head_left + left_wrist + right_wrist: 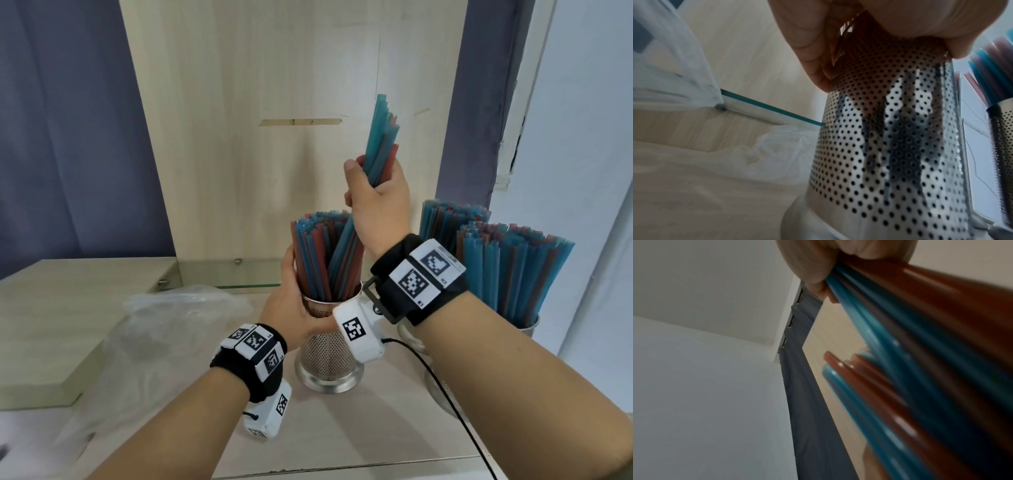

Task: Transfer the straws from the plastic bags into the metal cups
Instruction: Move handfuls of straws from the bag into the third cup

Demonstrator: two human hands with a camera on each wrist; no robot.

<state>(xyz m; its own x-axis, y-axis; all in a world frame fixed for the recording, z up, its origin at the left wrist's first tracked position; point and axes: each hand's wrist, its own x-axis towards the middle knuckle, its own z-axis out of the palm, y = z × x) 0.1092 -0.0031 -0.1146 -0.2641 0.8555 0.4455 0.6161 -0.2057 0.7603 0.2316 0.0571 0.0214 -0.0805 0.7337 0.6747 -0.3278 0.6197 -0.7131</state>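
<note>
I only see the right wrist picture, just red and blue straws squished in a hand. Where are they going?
Observer: The right hand holds the bunch of straws above a perforated metal cup, lower ends already inside.
Child: Is the cup empty?
Observer: No, many straws stand in it.
Child: Will it tip?
Observer: Probably not; the left hand grips its rim.
Child: Any bag?
Observer: A crumpled plastic bag lies left of the cup.
</note>
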